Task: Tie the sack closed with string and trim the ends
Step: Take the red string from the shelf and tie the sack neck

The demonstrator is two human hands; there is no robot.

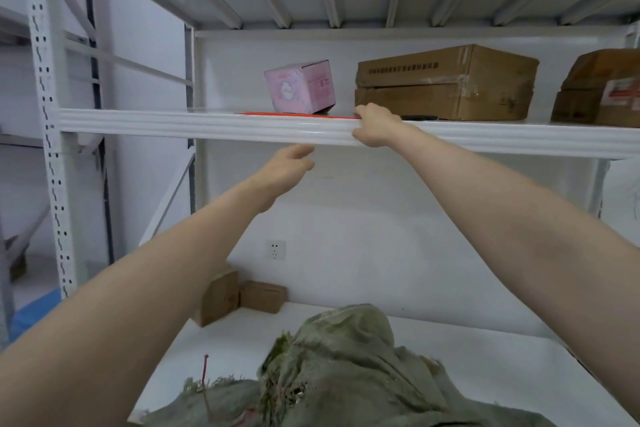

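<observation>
On the front lip of the upper shelf (207,126), the right hand (372,125) rests with its fingers curled over the edge. It touches the near end of a thin red string (298,114) lying flat on that shelf; whether it pinches the string cannot be told. The left hand (284,170) hangs just under the lip, fingers loosely apart, holding nothing. On the upper shelf behind the string sits a closed pink box (299,87), tilted, and right of it a taped brown carton (446,83). Well below the upper shelf lies the grey-green woven sack (346,367), its mouth crumpled and frayed, with a short red strand (205,367) sticking up at its left.
</observation>
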